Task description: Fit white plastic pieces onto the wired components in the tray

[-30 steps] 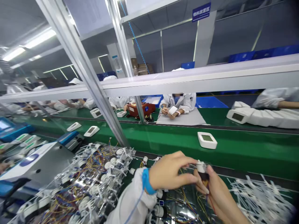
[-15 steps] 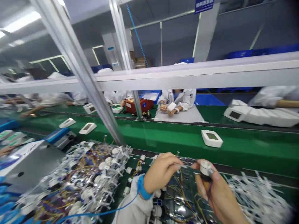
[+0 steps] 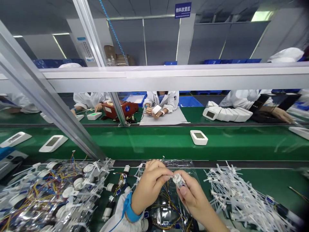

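My right hand [image 3: 193, 190] is closed around a small cylinder with a round white cap [image 3: 178, 179], holding it upright-tilted in front of me. At the cap's left side, my left hand [image 3: 154, 180] pinches a thin white cable tie, mostly hidden by the fingertips. The two hands almost touch. Below them lies a clear plastic tray [image 3: 166, 209] with yellow and dark wires and several black-and-white cylinders. A blue wrist strap [image 3: 131, 207] with a cord circles my left wrist.
Loose white cable ties [image 3: 241, 193] are heaped on the right. Wired cylinders with ties [image 3: 65, 193] fill the left. Ahead, a green conveyor [image 3: 149, 141] carries white display units [image 3: 199, 137]. A metal post [image 3: 72, 129] slants at left; co-workers [image 3: 166, 101] sit across.
My view has turned right. The hands have come together: the tie in my left hand is now at the white cap, whereas a gap lay between them before.
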Available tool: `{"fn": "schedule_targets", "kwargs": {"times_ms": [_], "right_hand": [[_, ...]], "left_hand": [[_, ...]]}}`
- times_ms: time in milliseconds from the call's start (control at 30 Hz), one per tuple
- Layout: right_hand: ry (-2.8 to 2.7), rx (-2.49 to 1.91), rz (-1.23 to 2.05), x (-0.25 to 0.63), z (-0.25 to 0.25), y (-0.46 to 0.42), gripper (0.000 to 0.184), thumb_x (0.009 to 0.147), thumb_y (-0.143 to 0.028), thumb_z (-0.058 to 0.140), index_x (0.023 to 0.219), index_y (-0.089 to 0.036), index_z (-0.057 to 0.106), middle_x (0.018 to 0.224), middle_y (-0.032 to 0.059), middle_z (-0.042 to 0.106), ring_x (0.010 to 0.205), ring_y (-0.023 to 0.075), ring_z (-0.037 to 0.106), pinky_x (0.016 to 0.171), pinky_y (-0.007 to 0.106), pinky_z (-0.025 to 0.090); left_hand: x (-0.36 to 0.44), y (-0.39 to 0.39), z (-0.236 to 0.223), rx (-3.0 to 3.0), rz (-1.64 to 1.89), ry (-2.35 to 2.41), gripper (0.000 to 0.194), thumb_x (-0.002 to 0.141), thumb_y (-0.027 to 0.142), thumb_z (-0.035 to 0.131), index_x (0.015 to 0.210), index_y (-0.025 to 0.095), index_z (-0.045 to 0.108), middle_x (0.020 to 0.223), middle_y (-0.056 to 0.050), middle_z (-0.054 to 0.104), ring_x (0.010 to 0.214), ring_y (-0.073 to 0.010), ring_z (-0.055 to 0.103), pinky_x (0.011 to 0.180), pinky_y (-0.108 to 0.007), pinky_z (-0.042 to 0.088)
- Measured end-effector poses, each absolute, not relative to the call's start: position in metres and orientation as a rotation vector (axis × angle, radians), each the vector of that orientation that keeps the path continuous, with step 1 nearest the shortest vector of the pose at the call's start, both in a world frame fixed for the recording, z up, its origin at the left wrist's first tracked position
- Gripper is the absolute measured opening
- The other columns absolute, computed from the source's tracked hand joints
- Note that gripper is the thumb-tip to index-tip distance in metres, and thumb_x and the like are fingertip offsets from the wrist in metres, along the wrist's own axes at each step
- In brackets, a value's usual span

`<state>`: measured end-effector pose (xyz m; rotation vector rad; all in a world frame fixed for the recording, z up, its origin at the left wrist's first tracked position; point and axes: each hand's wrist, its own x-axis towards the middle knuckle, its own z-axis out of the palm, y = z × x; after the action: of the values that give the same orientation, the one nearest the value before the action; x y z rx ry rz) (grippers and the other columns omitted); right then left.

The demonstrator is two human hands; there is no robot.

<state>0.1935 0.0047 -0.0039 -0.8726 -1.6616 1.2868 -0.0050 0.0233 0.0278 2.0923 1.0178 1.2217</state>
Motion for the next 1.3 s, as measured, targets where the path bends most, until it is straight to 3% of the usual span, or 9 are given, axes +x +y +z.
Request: {"fn": "schedule_targets", "kwargs": {"times_ms": [433, 833, 1100, 1300], "right_hand": [[-1.649, -0.823, 1.319, 0.189, 0.003, 0.002, 0.058, 0.097, -0.075, 0.046, 0.105, -0.019, 0.055, 0.063, -0.0059, 0.041, 0.046, 0.0107, 0.034, 0.04, 0.021, 0.025], [-1.67, -0.865, 1.314, 0.187, 0.0, 0.0, 0.059, 0.097, -0.076, 0.044, 0.107, -0.019, 0.053, 0.061, -0.0056, 0.044, 0.044, 0.0113, 0.035, 0.04, 0.022, 0.026], [-1.828, -0.927, 1.241, 0.185, 0.002, -0.002, 0.062, 0.098, -0.079, 0.034, 0.101, -0.02, 0.055, 0.059, -0.0036, 0.048, 0.048, 0.0153, 0.044, 0.048, 0.025, 0.032], [-1.91, -0.959, 1.023, 0.186, 0.005, -0.001, 0.06, 0.101, -0.075, 0.032, 0.096, -0.021, 0.057, 0.075, -0.0002, 0.048, 0.065, 0.0182, 0.042, 0.06, 0.028, 0.03]], "left_hand": [[0.002, 0.024, 0.023, 1.989, 1.443, 0.901, 0.009, 0.097, 0.028, 0.066, 0.095, 0.023, 0.074, 0.085, -0.001, 0.069, 0.082, -0.0172, 0.06, 0.082, -0.033, 0.04], [0.006, 0.02, 0.021, 1.931, 1.393, 0.968, 0.02, 0.1, 0.035, 0.061, 0.092, 0.02, 0.071, 0.087, -0.004, 0.065, 0.087, -0.0198, 0.06, 0.081, -0.033, 0.043], [0.006, 0.019, 0.018, 1.807, 1.307, 0.923, 0.024, 0.1, 0.04, 0.06, 0.091, 0.02, 0.07, 0.099, -0.008, 0.068, 0.102, -0.0228, 0.064, 0.091, -0.035, 0.046], [0.005, 0.019, 0.019, 1.762, 1.283, 0.9, 0.023, 0.099, 0.037, 0.062, 0.088, 0.019, 0.071, 0.098, -0.007, 0.068, 0.099, -0.0213, 0.065, 0.089, -0.033, 0.047]]}}
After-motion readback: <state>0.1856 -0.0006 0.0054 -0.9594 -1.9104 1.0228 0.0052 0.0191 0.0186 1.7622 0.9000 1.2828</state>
